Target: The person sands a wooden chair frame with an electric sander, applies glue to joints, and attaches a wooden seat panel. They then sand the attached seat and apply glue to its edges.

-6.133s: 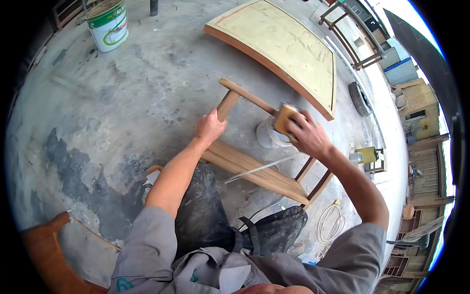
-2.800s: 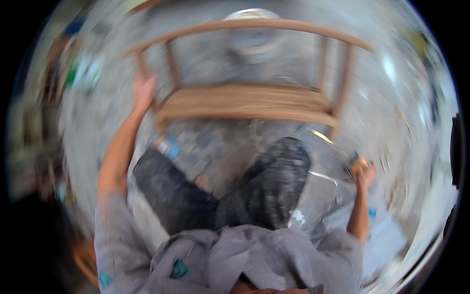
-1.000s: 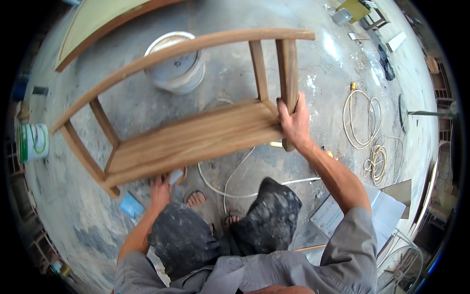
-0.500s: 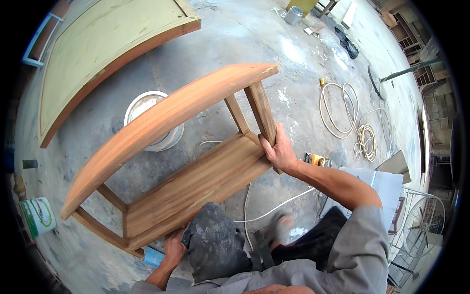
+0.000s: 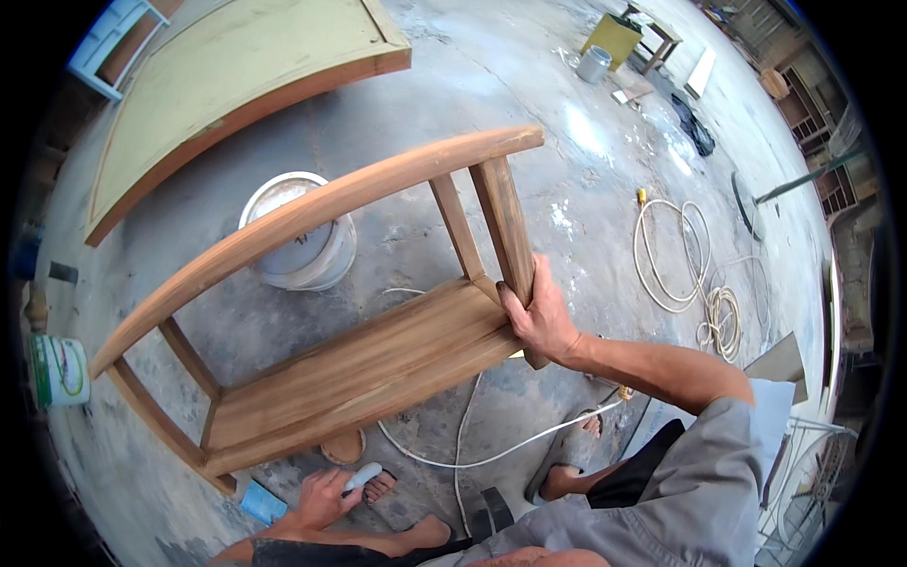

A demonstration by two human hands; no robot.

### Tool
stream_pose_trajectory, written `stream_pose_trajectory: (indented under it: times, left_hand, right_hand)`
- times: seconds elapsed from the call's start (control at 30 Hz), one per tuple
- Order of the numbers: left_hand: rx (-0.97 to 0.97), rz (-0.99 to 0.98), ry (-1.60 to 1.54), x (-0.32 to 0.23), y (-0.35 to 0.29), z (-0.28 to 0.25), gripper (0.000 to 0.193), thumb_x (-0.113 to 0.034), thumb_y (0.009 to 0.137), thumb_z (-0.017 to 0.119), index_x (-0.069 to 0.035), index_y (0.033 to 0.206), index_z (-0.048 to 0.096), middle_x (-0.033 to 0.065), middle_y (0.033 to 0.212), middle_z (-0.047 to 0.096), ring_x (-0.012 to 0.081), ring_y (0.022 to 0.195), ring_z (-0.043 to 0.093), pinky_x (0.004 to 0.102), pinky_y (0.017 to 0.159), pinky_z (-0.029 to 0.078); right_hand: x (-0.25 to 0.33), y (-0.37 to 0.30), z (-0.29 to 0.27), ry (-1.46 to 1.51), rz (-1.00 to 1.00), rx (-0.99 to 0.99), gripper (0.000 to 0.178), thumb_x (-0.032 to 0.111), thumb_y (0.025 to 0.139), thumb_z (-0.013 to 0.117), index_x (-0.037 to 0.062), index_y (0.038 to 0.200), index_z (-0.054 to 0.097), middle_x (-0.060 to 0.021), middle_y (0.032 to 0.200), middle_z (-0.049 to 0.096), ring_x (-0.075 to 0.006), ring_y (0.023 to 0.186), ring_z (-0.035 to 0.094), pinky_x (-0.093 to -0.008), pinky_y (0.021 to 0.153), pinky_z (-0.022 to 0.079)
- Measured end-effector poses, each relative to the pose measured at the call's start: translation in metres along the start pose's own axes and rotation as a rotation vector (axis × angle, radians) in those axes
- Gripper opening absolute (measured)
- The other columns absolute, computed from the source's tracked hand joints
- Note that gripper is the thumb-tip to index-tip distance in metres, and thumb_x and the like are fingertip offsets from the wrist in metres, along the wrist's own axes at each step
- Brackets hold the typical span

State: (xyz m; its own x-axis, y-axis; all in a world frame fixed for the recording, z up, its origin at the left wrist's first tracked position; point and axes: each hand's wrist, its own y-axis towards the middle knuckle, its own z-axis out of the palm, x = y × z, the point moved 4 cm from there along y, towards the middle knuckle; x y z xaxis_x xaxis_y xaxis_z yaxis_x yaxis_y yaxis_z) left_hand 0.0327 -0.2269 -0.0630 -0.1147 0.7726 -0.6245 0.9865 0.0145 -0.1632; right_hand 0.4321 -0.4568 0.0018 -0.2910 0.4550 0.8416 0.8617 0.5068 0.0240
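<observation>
A brown wooden table [image 5: 359, 364] with a curved top rail and a lower shelf stands tilted before me. My right hand [image 5: 546, 317] is closed round the leg at its right end. At the lower left my left hand [image 5: 326, 496] is apart from the table, fingers closed on a pale, rounded, stick-like thing [image 5: 364, 475] whose kind I cannot make out. Beside that hand lies a blue block-shaped object [image 5: 263, 503]. A round brown piece [image 5: 343, 446] shows under the shelf's front edge.
A white bucket [image 5: 321, 260] stands behind the table, and a large pale panel [image 5: 246, 104] lies beyond it. A white cable [image 5: 510, 444] crosses the floor by my feet. Coiled hose [image 5: 723, 321] lies at right. A green-and-white pail [image 5: 59, 370] stands far left.
My left hand has come away from under the shelf's edge and now shows the pale thing. The dark-clothed knee has withdrawn from the shelf. The table's left end has shifted slightly left.
</observation>
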Motion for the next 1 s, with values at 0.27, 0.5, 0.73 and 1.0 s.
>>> stream_pose_trajectory:
  times: [0.27,0.5,0.73,1.0]
  left_hand:
    - [0.019,0.181,-0.097,-0.099,0.1,-0.074,0.023,-0.015,0.079,0.084,-0.003,0.096,0.074,0.0113,0.077,0.069,0.0276,0.067,0.07,0.038,0.059,0.054]
    - [-0.092,0.271,-0.274,-0.207,0.223,-0.108,0.024,-0.012,0.085,0.081,0.0,0.103,0.073,0.0132,0.082,0.072,0.0215,0.069,0.07,0.0334,0.061,0.054]
    - [-0.062,0.098,-0.486,-0.233,0.28,-0.097,0.043,-0.015,0.093,0.074,0.002,0.13,0.061,0.0121,0.096,0.071,0.0191,0.082,0.069,0.034,0.074,0.056]
    - [-0.202,-0.032,-0.087,-0.126,0.242,-0.041,0.031,-0.012,0.101,0.062,0.004,0.128,0.062,0.0172,0.105,0.067,0.0295,0.093,0.065,0.0397,0.085,0.052]
  right_hand:
    - [0.043,-0.01,-0.038,-0.283,-0.655,-0.039,0.073,0.013,0.09,0.07,-0.005,0.152,0.035,-0.027,0.144,0.049,-0.0457,0.137,0.045,-0.0535,0.115,0.036]
    - [0.058,-0.052,-0.059,0.027,-0.727,0.477,0.066,0.02,0.088,0.082,-0.0013,0.143,0.051,-0.0221,0.13,0.062,-0.0375,0.116,0.064,-0.0439,0.097,0.053]
    - [-0.03,-0.038,-0.099,0.332,-0.089,0.249,0.042,0.012,0.097,0.073,0.0019,0.134,0.057,-0.0129,0.102,0.072,-0.02,0.082,0.072,-0.0335,0.073,0.058]
    - [-0.243,0.014,-0.1,0.155,0.387,0.163,0.041,0.027,0.1,0.068,-0.0011,0.128,0.058,-0.0129,0.1,0.07,-0.0191,0.074,0.072,-0.0354,0.065,0.059]
